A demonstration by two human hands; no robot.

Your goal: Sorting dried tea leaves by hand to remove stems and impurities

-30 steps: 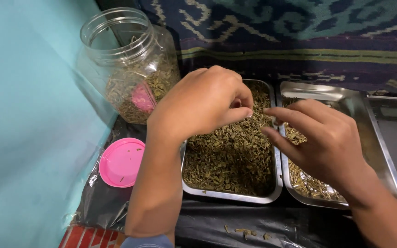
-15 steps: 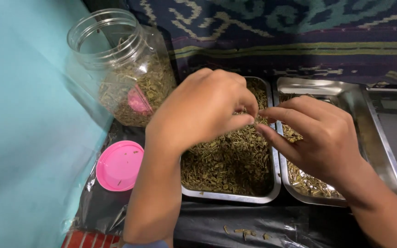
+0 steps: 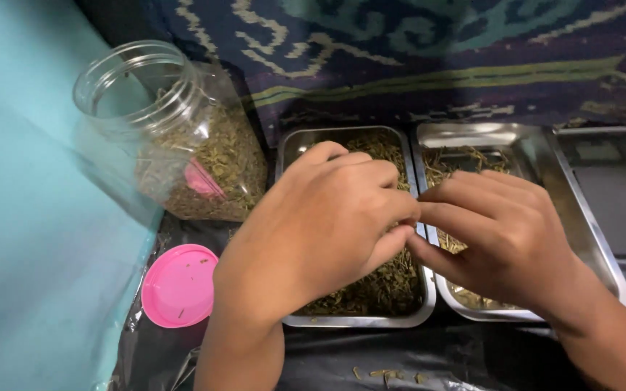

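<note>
My left hand (image 3: 320, 224) and my right hand (image 3: 505, 239) meet fingertip to fingertip above the seam between two steel trays. Both pinch a small piece of dried herb that the fingers almost hide. The left tray (image 3: 356, 320) is full of dry green-brown herb bits and lies mostly under my left hand. A thinner layer of paler stems lies in the right tray (image 3: 472, 135), partly under my right hand.
A clear plastic jar (image 3: 161, 130) with herbs and a pink scoop (image 3: 201, 179) leans against the teal wall (image 3: 23, 253) at left. Its pink lid (image 3: 178, 284) lies on black plastic sheet (image 3: 400, 355). A third steel tray (image 3: 617, 188) sits far right, below patterned cloth (image 3: 436, 58).
The two hands have closed the gap and their fingertips now touch. Both sit lower in the view as the camera tilted, and the jar shifted left.
</note>
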